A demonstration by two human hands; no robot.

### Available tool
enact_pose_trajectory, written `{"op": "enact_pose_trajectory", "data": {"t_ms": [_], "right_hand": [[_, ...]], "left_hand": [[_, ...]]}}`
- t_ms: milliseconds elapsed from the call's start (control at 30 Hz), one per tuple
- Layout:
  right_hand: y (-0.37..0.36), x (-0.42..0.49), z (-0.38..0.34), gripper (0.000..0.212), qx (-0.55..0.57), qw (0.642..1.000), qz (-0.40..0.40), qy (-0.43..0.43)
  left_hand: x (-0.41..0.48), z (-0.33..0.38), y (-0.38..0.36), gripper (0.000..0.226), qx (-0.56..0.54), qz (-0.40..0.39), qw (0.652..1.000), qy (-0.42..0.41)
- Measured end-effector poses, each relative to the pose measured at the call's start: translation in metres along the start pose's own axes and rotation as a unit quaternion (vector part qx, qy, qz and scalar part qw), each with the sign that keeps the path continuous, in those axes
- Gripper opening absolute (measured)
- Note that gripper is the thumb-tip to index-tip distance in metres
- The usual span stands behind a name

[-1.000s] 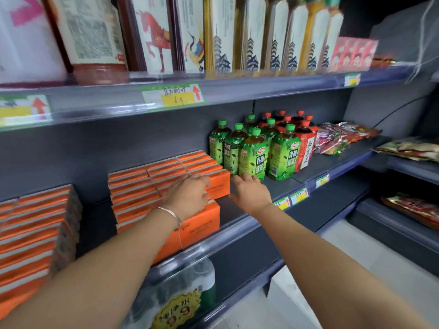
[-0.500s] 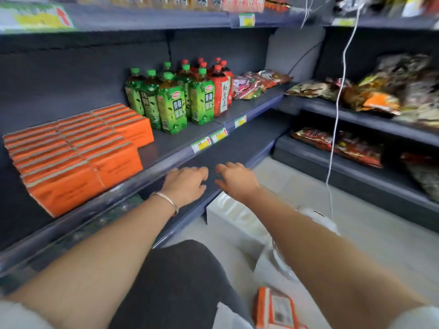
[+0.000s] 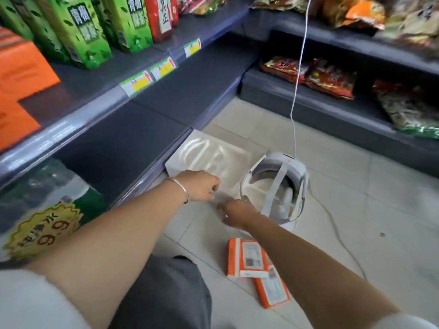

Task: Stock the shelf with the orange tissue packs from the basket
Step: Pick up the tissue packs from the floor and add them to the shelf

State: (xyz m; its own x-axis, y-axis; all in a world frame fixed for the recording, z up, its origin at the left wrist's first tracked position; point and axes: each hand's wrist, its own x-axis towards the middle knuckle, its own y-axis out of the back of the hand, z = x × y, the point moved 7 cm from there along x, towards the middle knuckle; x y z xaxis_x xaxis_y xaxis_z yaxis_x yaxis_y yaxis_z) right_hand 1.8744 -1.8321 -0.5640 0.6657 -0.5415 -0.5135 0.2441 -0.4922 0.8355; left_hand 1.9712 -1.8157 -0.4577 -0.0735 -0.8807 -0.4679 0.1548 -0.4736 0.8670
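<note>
Two orange tissue packs lie on the floor tiles: one label up, the other partly under my right forearm. More orange packs are stacked on the grey shelf at the upper left. My left hand, a bracelet on its wrist, hovers low over the corner of a white box with its fingers loosely curled and holds nothing. Just right of it, my right hand hangs over the floor with relaxed fingers, also holding nothing. Both hands are above and beyond the floor packs. No basket shows.
A white box sits on the floor against the shelf base. Beside it lies a white headset-like device with a cable running up. Green and red drink bottles stand on the shelf. Snack bags fill the right shelves.
My view has swung down from the shelf to the floor. Both hands have left the shelf's stacked packs and dropped to just above the white box and floor.
</note>
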Motion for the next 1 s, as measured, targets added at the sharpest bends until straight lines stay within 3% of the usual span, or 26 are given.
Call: {"op": "enact_pose_trajectory", "data": {"t_ms": [233, 433, 600, 700, 833, 1000], "right_hand": [[-0.092, 0.007, 0.027, 0.041, 0.031, 0.994, -0.088, -0.065], [-0.121, 0.015, 0.036, 0.047, 0.064, 0.984, -0.102, -0.135], [-0.14, 0.026, 0.04, 0.066, 0.113, 0.963, -0.108, -0.217], [-0.151, 0.031, 0.039, 0.063, 0.109, 0.958, -0.115, -0.237], [-0.14, 0.039, 0.032, 0.041, 0.149, 0.96, -0.057, -0.232], [-0.101, 0.055, 0.002, 0.059, 0.232, 0.967, 0.015, -0.103]], "left_hand": [[0.039, 0.04, -0.068, 0.029, 0.019, -0.035, 0.999, -0.033], [0.051, 0.034, -0.12, 0.025, 0.014, -0.064, 0.998, -0.018], [0.056, 0.015, -0.144, 0.025, -0.032, -0.083, 0.996, 0.017], [0.059, 0.011, -0.15, 0.026, -0.053, -0.093, 0.994, 0.025], [0.059, 0.0, -0.155, 0.027, -0.055, -0.102, 0.993, 0.036], [0.052, -0.025, -0.16, 0.036, -0.034, -0.11, 0.991, 0.063]]}}
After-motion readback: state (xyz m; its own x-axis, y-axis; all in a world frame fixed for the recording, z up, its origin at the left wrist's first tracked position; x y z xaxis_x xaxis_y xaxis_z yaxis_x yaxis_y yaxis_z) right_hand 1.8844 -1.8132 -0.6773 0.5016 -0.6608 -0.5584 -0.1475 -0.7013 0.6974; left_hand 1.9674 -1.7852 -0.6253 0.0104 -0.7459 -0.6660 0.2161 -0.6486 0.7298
